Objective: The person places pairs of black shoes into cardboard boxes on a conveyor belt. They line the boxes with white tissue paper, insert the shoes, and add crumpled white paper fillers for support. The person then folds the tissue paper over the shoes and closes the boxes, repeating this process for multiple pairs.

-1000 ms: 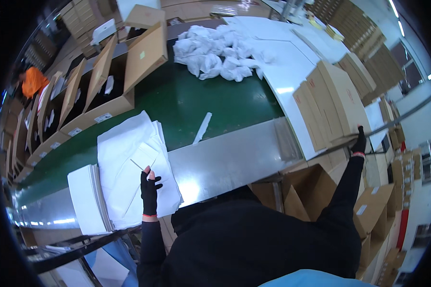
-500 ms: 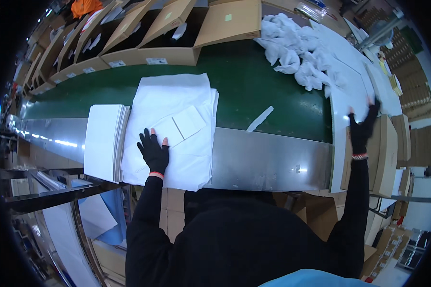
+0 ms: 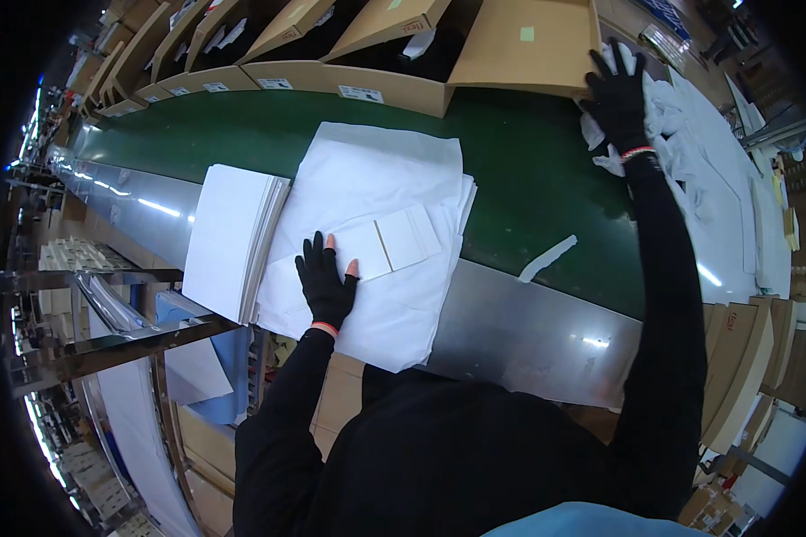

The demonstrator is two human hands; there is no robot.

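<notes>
My left hand (image 3: 325, 285), in a black glove with bare tips at thumb and forefinger, rests fingers apart on a pile of large white sheets (image 3: 376, 170). Its thumb and forefinger are beside small white cards (image 3: 412, 234), split by a narrow dark gap. My right hand (image 3: 618, 103), gloved likewise, reaches far right with fingers spread. It is over the edge of an open brown cardboard box flap (image 3: 524, 45) and beside a heap of crumpled white tissue-like paper (image 3: 681, 152). Nothing shows in its fingers. Left of the sheets stands a neat stack of white paper or board (image 3: 228, 233).
A green work surface (image 3: 510, 174) has a metal front edge (image 3: 546, 331). A torn white strip (image 3: 548, 259) lies across them. Several open cardboard boxes (image 3: 367, 72) line the back. More brown cartons (image 3: 739, 367) stand at the right, and a metal rack (image 3: 134, 345) at the left.
My right hand has swung from the cartons at the right up and inward to the box flap and crumpled paper. My left hand stays on the sheets. The whole view has shifted.
</notes>
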